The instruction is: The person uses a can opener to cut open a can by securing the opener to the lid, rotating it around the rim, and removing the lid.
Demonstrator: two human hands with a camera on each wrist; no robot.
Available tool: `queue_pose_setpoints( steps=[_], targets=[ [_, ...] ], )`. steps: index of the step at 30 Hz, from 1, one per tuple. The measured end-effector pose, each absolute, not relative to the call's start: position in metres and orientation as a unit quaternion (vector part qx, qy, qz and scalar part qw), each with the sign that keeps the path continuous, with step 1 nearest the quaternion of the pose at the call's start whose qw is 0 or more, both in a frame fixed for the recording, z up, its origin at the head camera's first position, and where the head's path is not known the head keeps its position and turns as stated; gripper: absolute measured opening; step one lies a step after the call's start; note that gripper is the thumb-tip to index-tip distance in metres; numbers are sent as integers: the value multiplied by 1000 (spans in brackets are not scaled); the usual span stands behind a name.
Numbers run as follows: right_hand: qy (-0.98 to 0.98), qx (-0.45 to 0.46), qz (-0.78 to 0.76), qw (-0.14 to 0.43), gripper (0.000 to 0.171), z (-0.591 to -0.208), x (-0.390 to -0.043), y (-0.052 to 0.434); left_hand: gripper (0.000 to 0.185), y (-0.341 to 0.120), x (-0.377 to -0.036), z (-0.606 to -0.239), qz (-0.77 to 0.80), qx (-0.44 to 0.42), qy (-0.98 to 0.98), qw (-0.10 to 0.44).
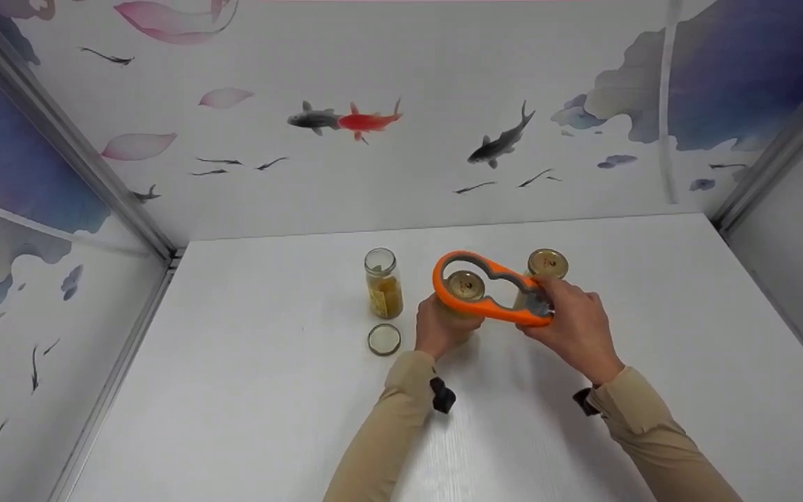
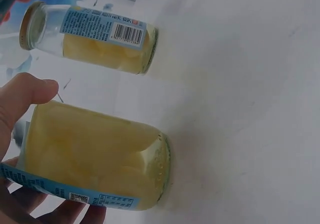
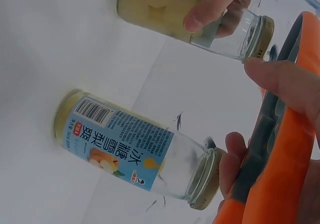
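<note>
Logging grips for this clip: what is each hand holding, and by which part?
Left hand grips the jar round its glass body. Right hand grips the orange opener by its narrow end.

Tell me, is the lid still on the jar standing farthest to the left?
No, the leftmost jar stands open, and its lid lies on the table just in front of it.

Three jars on table (image 1: 269, 418): open jar (image 1: 383, 284) leftmost, loose lid (image 1: 383, 339) in front; held jar (image 1: 461, 307) centre; third jar (image 1: 546, 268) right, behind.
</note>
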State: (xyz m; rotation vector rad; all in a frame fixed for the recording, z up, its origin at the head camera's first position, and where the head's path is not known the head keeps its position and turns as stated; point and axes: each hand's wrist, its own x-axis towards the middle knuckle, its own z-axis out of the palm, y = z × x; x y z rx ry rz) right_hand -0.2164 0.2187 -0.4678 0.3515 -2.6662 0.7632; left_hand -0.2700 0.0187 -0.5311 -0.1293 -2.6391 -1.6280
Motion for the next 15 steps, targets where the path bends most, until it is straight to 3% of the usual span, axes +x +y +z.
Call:
queue_pose_setpoints(
  steps=[4,11,15],
  targets=[
    [-941,133,256,179,62,-466,-219,215,45,20,-266,-531,-524,-37,-851,20],
    [-941,141,251,178,59,-465,-219,209,63,26,-259,-531,-560,-60,-826,11],
    [-942,142,251,170,61,-464,-219,206,60,29,-255,-528,-566,-65,-822,7]
  ],
)
